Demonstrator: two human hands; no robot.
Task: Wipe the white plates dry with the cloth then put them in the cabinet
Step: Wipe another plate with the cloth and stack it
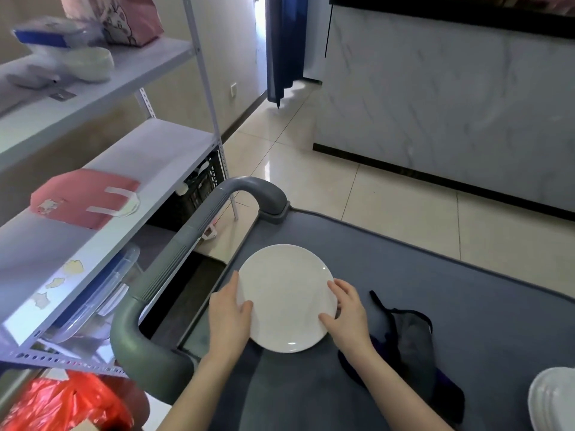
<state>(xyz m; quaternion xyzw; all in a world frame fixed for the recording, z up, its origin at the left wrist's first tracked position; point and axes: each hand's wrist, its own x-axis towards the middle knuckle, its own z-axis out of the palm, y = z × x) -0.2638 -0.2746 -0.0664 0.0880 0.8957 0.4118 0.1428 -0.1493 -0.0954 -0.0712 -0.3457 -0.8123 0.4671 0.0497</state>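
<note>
- We are looking at an indoor storage and serving room, perhaps in a home.
- At the left, a metal shelving rack [174, 144] is holding a pink bag [84, 197].
- At the upper right, a marble-look counter [435, 104] is standing on glossy floor tiles [311, 188].
- At the bottom, a grey cart [435, 290] is carrying a white plate [286, 300].

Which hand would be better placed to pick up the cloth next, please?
Probably the right: the right hand grips the white plate beside the dark cloth; the left hand grips the opposite edge.
</note>
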